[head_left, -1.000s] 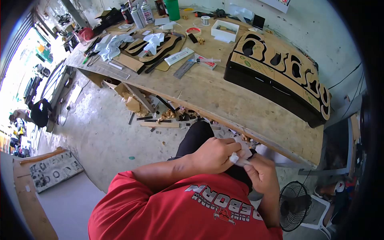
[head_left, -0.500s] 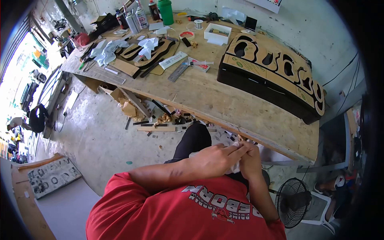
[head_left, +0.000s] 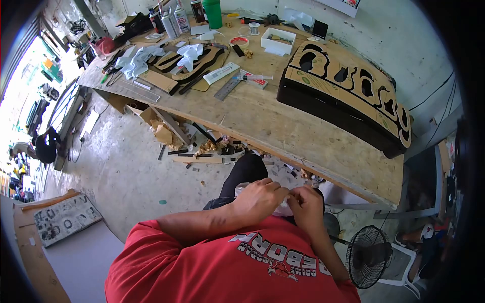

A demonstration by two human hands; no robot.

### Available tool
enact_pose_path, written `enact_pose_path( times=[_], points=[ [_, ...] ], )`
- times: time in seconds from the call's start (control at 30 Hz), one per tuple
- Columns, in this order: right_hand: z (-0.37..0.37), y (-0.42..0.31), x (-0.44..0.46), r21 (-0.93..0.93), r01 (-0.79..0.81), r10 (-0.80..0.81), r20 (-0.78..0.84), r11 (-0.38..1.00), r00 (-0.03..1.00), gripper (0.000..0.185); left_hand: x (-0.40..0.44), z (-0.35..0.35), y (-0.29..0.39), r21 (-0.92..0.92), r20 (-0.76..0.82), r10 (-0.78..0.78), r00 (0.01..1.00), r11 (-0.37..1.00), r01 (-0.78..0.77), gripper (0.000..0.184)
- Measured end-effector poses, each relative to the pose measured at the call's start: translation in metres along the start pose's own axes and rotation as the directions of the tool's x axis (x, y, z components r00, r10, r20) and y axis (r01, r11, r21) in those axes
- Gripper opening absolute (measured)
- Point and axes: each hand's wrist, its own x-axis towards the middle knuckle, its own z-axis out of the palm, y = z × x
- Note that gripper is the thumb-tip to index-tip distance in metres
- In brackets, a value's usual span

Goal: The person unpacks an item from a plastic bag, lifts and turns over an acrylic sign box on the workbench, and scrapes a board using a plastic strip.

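Low in front of my red shirt, my left hand (head_left: 260,200) is closed with its back toward me. Fingers of my right hand (head_left: 306,206) are bent and pinched close beside it. Between and under the hands shows a crumpled whitish, thin, film-like piece (head_left: 283,208), mostly hidden by the fingers; its exact kind cannot be made out. Both hands are over my lap, below the front edge of the wooden workbench (head_left: 303,131). On the bench stands a black-sided sign with raised cut-out lettering (head_left: 331,90).
Nearer the back are a syringe (head_left: 254,77), a steel ruler (head_left: 227,89), a white box (head_left: 278,40), rags (head_left: 139,62) and spray cans (head_left: 181,21). Scraps (head_left: 202,158) litter the floor under the bench. A black fan (head_left: 369,256) stands at my right.
My hands have moved slightly apart, the left one shifting leftward and up, the right one a little down. The view has shifted slightly.
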Motion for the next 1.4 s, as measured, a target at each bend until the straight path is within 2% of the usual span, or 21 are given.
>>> enact_pose_path(
  times=[0.03,0.07,0.13,0.17,0.23,0.33,0.43,0.47,0.57,0.6,0.7,0.77,0.8,0.87,1.0,1.07,1.17,1.2,1.27,1.4],
  points=[
    [0.000,0.000,0.004,-0.118,0.112,-0.119,-0.051,0.987,0.992,0.019,0.001,0.000,-0.002,0.009,0.043,-0.040,0.998,0.999,0.039,0.029],
    [0.000,-0.003,0.005,-0.116,0.067,-0.080,-0.111,0.991,0.991,0.020,0.002,0.001,-0.006,-0.170,0.042,-0.160,0.986,0.972,0.164,0.027],
    [-0.004,-0.016,0.005,-0.103,-0.040,0.015,-0.236,0.994,0.972,0.022,0.007,0.004,-0.016,-0.501,0.118,-0.376,0.919,0.776,0.382,0.024],
    [-0.011,-0.028,0.005,-0.036,-0.054,0.049,-0.121,0.998,0.991,0.024,0.010,-0.005,-0.021,-0.600,0.269,-0.432,0.861,0.624,0.501,0.024],
    [-0.026,-0.049,0.005,0.094,-0.145,0.134,0.112,0.985,0.985,0.027,0.013,-0.016,-0.019,-0.710,0.398,-0.537,0.744,0.334,0.620,0.025],
    [-0.010,-0.042,0.007,-0.131,0.078,-0.069,0.076,0.988,0.995,0.029,0.016,-0.015,-0.014,-0.762,0.366,-0.500,0.785,0.324,0.561,0.027],
    [0.001,-0.036,0.012,-0.170,0.092,-0.068,0.142,0.981,0.988,0.032,0.019,-0.028,0.000,-0.592,0.312,-0.480,0.820,0.576,0.563,0.028],
    [0.002,-0.039,0.013,-0.185,0.106,-0.083,0.128,0.977,0.988,0.026,0.018,-0.032,0.004,-0.608,0.261,-0.472,0.842,0.597,0.523,0.027],
    [-0.001,-0.037,0.008,-0.318,0.209,-0.144,0.216,0.925,0.966,0.023,0.004,-0.033,-0.002,-0.440,0.136,-0.370,0.919,0.809,0.391,0.024],
    [-0.002,-0.035,0.007,-0.314,0.224,-0.149,0.246,0.923,0.958,0.023,-0.002,-0.027,-0.005,-0.471,0.118,-0.412,0.903,0.778,0.417,0.021],
    [-0.008,-0.024,-0.007,-0.319,0.234,-0.116,0.349,0.919,0.930,0.023,-0.007,-0.033,-0.004,-0.347,0.305,-0.547,0.780,0.698,0.626,0.019],
    [-0.012,-0.013,-0.015,-0.334,0.182,-0.020,0.434,0.925,0.901,0.022,-0.022,-0.018,-0.013,-0.298,0.253,-0.461,0.851,0.799,0.522,0.018],
    [-0.008,-0.007,-0.020,-0.307,0.192,-0.039,0.443,0.932,0.895,0.021,-0.030,-0.008,-0.017,-0.274,0.243,-0.416,0.876,0.837,0.474,0.018],
    [-0.001,0.003,-0.027,-0.252,0.208,-0.072,0.461,0.945,0.884,0.020,-0.036,0.007,-0.023,-0.355,0.258,-0.408,0.876,0.803,0.479,0.019],
    [-0.010,-0.009,-0.025,-0.364,0.204,-0.032,0.425,0.909,0.904,0.019,-0.038,0.011,-0.031,-0.458,0.226,-0.412,0.882,0.754,0.470,0.020],
    [-0.013,-0.018,-0.027,-0.421,0.185,0.017,0.432,0.888,0.902,0.019,-0.040,0.009,-0.027,-0.399,0.189,-0.392,0.900,0.807,0.436,0.020],
    [-0.017,-0.022,-0.029,-0.496,0.090,0.222,0.535,0.864,0.815,0.020,-0.047,0.017,-0.026,-0.365,0.152,-0.381,0.912,0.836,0.410,0.021],
    [-0.017,-0.018,-0.030,-0.448,0.077,0.204,0.546,0.891,0.812,0.019,-0.049,0.019,-0.027,-0.363,0.144,-0.381,0.913,0.838,0.407,0.021],
    [-0.014,-0.006,-0.030,-0.351,0.053,0.168,0.569,0.935,0.805,0.019,-0.048,0.017,-0.026,-0.409,0.294,-0.450,0.843,0.738,0.536,0.020],
    [-0.001,0.005,-0.026,-0.126,0.044,0.022,0.478,0.991,0.878,0.014,-0.037,0.001,-0.023,-0.473,0.542,-0.490,0.682,0.493,0.730,0.019]
  ],
)
